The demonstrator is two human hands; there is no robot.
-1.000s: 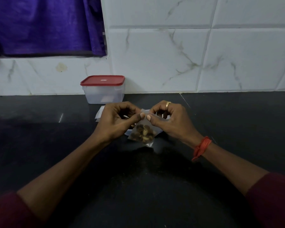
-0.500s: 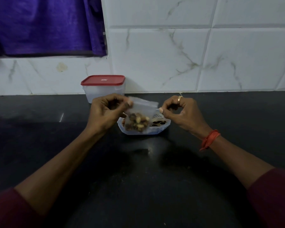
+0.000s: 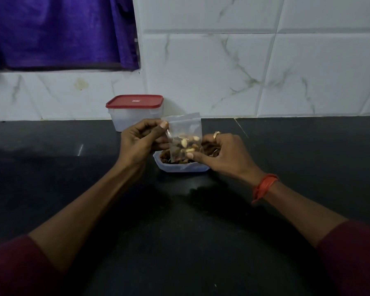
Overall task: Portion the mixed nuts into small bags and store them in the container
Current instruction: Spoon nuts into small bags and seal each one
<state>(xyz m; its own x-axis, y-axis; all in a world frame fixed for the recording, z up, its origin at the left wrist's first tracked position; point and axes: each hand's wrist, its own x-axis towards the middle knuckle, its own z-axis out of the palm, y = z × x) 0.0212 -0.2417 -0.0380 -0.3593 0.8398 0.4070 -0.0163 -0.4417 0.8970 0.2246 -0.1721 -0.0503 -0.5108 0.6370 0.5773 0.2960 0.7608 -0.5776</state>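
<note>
1. Currently your left hand [image 3: 137, 144] pinches the small bag [image 3: 184, 129] at its upper left corner, thumb against curled fingers.
2. The small bag hangs upright above the desk [image 3: 179, 231], with mixed nuts [image 3: 186, 146] settled in its lower half.
3. Your right hand [image 3: 224, 157] has its thumb on the bag's bottom edge and its fingers curled behind; it reads as a pinch.
4. The bag is directly over the white bowl [image 3: 179, 169] of nuts on the desk.
5. The container [image 3: 132, 118], red lid [image 3: 135, 101] on, stands behind your left hand against the tiled wall [image 3: 222, 71].
</note>
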